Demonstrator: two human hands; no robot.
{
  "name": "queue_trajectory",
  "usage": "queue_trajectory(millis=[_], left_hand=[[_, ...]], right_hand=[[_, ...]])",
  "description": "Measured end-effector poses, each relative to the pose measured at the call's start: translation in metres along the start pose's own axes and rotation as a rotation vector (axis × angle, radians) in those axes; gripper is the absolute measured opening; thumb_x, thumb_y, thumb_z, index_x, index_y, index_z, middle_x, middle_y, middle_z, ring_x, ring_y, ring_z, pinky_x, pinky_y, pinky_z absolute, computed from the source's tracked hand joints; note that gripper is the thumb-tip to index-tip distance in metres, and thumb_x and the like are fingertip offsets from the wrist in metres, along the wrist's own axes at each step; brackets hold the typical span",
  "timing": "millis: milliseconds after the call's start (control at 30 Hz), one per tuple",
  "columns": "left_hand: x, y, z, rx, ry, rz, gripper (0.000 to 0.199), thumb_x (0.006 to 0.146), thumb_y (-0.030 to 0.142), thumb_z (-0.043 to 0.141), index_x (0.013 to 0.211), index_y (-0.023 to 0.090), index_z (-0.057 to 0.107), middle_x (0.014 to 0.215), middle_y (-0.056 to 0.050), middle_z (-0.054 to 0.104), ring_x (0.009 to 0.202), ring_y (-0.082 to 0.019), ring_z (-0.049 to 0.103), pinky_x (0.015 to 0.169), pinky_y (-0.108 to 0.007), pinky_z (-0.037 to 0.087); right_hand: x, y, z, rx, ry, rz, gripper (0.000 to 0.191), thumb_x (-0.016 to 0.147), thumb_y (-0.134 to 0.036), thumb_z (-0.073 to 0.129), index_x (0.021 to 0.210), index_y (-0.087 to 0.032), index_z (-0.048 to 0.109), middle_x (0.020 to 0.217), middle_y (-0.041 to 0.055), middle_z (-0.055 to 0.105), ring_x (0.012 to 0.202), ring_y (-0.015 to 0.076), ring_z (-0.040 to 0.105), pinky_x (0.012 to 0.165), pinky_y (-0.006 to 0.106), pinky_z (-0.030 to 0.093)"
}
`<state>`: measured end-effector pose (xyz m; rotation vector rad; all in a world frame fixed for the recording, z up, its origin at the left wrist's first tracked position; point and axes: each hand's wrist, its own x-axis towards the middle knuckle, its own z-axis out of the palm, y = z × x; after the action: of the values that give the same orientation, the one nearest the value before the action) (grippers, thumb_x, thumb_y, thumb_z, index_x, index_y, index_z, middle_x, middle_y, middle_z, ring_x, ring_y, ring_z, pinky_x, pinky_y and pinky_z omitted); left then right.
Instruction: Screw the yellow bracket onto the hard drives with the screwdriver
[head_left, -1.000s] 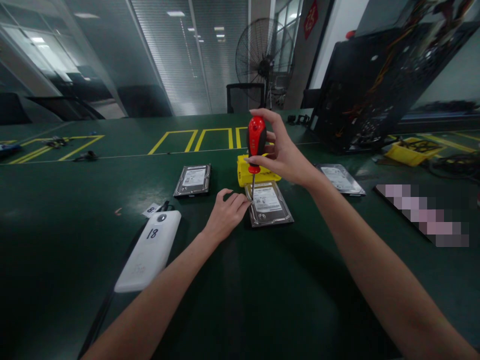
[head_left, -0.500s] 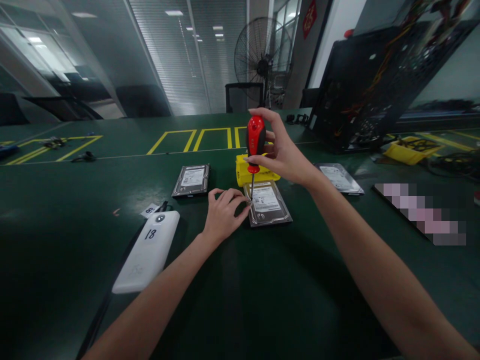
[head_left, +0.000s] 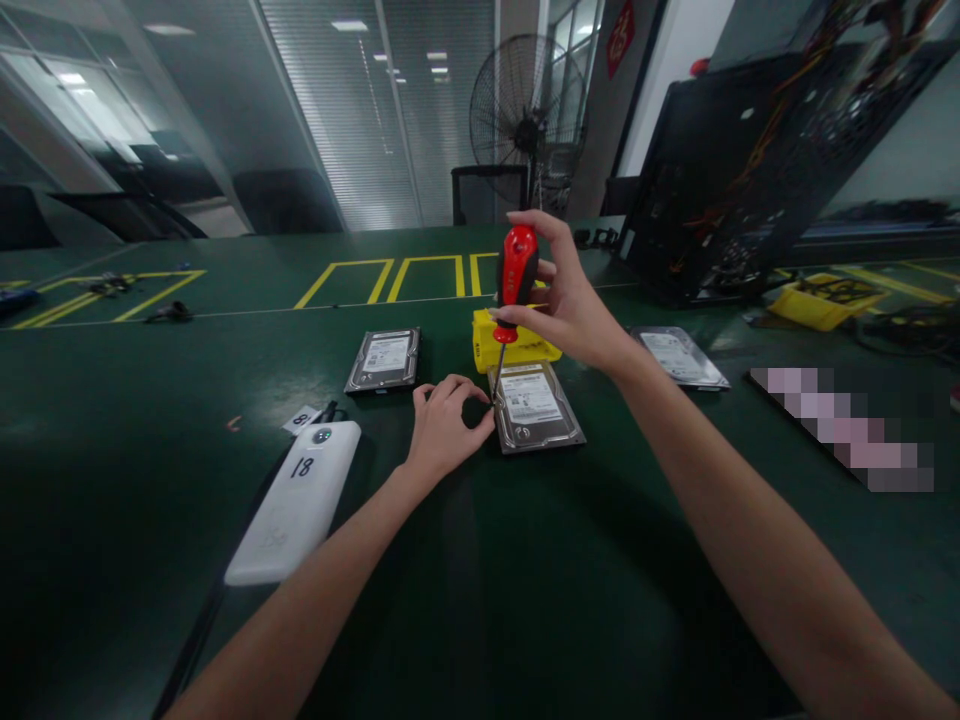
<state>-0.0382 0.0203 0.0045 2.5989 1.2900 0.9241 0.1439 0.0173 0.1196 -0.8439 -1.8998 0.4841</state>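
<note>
My right hand (head_left: 566, 300) grips a red and black screwdriver (head_left: 517, 275) by its handle. Its shaft slants down and left, the tip at the left edge of a hard drive (head_left: 534, 405) lying label up on the table. My left hand (head_left: 448, 425) is closed in a pinch at that tip, beside the drive; whatever is between the fingertips is too small to make out. Right behind the drive stands a yellow bin (head_left: 487, 345), partly covered by my right hand. A second hard drive (head_left: 384, 358) lies to the left, and a third (head_left: 679, 357) lies beyond my right forearm.
A white power bank marked 18 (head_left: 300, 500) with a black cable lies at the left on the green table (head_left: 480, 600). An open black computer case (head_left: 697, 190) stands at the back right, near another yellow bin (head_left: 821, 303). A blurred-out flat object (head_left: 840, 425) lies at the right.
The screwdriver has tilted, its handle shifting slightly right and its tip moving left to the drive's edge. My left fingertips have moved a little left with the tip.
</note>
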Motion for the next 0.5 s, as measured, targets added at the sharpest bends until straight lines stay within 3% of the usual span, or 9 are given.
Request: queue_trajectory(millis=[200, 500], left_hand=[[0.000, -0.008, 0.009, -0.025, -0.154, -0.083, 0.036, 0.084, 0.051, 0.041, 0.085, 0.019, 0.056, 0.092, -0.005, 0.054, 0.091, -0.023, 0.048, 0.080, -0.041, 0.033], [0.002, -0.009, 0.012, -0.028, -0.236, -0.032, 0.043, 0.088, 0.052, 0.031, 0.091, 0.021, 0.060, 0.095, -0.005, 0.053, 0.096, -0.023, 0.044, 0.083, -0.044, 0.030]], right_hand=[[0.000, 0.005, 0.002, -0.045, 0.007, 0.007, 0.068, 0.076, -0.030, 0.059, 0.132, -0.035, 0.020, 0.140, 0.0024, 0.027, 0.107, 0.0205, 0.053, 0.082, 0.036, 0.056], [0.001, 0.006, 0.002, -0.024, -0.014, -0.018, 0.070, 0.076, -0.028, 0.059, 0.133, -0.035, 0.020, 0.137, 0.0039, 0.031, 0.105, 0.0205, 0.054, 0.082, 0.037, 0.056]])
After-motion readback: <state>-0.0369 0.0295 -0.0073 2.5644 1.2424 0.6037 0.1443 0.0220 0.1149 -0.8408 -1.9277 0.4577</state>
